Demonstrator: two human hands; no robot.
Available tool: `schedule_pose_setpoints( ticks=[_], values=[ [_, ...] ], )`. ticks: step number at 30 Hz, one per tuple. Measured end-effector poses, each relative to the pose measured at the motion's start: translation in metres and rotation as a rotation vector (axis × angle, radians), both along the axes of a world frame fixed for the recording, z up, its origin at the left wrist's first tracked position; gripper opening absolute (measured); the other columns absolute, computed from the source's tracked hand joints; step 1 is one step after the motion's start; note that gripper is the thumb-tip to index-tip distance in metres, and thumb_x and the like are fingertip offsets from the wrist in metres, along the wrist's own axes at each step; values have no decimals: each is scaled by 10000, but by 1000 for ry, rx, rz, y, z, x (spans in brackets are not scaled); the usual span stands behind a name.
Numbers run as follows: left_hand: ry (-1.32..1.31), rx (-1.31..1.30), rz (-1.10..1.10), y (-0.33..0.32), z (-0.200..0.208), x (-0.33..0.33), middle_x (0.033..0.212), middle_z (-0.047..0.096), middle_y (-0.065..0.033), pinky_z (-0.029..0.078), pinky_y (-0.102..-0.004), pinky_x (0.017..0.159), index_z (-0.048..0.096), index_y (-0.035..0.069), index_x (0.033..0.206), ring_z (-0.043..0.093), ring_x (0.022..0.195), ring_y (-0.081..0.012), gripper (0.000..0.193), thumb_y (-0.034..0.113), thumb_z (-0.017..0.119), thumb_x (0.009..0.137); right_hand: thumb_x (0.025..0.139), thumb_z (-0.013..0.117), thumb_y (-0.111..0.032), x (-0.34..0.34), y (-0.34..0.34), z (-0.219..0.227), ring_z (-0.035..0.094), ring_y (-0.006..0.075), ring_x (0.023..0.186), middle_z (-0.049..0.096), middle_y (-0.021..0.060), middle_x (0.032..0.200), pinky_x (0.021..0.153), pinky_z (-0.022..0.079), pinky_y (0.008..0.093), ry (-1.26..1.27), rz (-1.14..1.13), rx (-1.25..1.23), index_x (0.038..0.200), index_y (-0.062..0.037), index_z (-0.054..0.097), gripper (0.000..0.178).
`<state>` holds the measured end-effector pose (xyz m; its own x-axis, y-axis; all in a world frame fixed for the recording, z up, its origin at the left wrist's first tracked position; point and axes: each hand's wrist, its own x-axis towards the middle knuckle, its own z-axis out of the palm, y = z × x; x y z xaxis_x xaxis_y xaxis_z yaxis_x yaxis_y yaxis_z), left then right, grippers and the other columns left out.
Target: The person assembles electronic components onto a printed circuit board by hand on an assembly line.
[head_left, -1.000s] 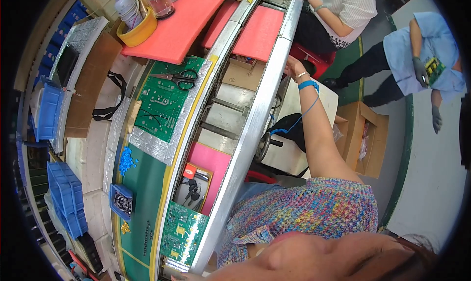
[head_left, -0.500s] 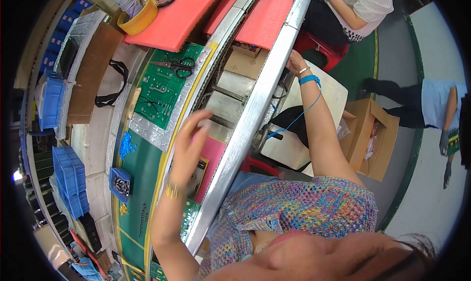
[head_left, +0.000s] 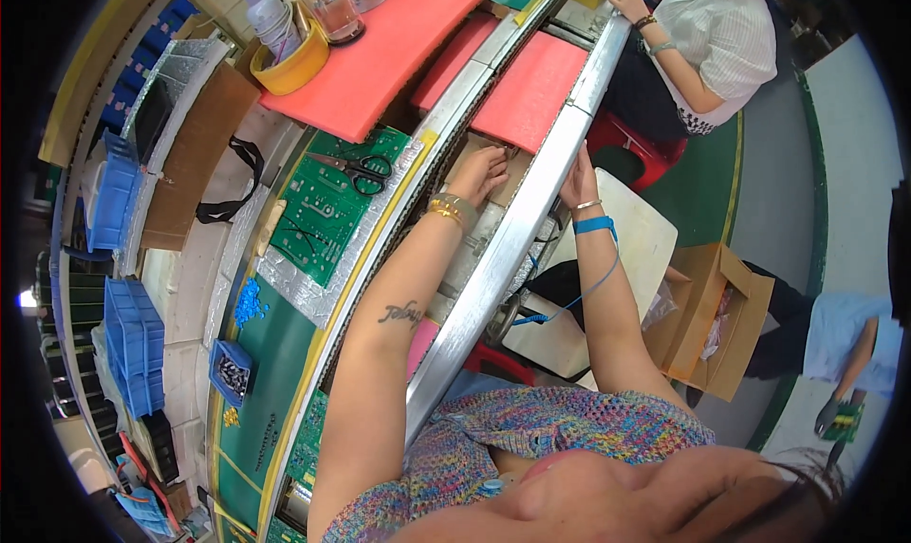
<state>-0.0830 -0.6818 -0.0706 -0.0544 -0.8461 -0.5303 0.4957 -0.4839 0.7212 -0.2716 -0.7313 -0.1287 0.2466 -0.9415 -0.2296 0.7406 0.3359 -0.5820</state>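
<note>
My left hand (head_left: 479, 175) reaches in between the conveyor rails, over a brown cardboard box (head_left: 517, 175) in the gap. Its fingers are loosely bent and apart, with nothing visible in them. My right hand (head_left: 579, 181) is at the outer side of the broad silver rail (head_left: 512, 263). The rail's edge hides part of its fingers, so I cannot tell whether they grip anything. A blue wrist strap (head_left: 595, 224) with a coiled cord circles my right wrist. Pink foam sheet (head_left: 531, 83) lies across the rails just beyond the box.
Left of the rails, black-handled scissors (head_left: 365, 171) lie on a green circuit board (head_left: 327, 216). Blue pieces (head_left: 250, 302) and a small blue bin (head_left: 230, 372) are nearer. A yellow tape roll (head_left: 289, 64) stands on pink foam. Another person (head_left: 707, 45) sits at the far right, near an open carton (head_left: 712, 320).
My left hand has moved forward and right, from above the rails down to the cardboard box. My right hand stays by the rail's outer side. The view has shifted slightly.
</note>
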Motion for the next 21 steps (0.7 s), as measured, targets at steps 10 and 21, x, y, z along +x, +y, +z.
schedule_pose_setpoints(
  ticks=[10,21],
  values=[
    [-19,-51,69,-21,-11,-16,940,620,-128,548,-295,692,560,-18,1017,632,823,-229,376,308,614,840,942,398,-420,1,15,13,513,240,1108,526,84,1212,960,406,391,-5,73,30,1274,-77,415,477],
    [-95,34,278,-33,-26,-27,855,614,-75,534,-284,579,546,60,920,632,666,-182,240,282,606,850,925,376,-495,2,9,-1,493,263,1130,520,100,1225,976,389,398,-19,79,35,1274,-64,422,556]
  ],
)
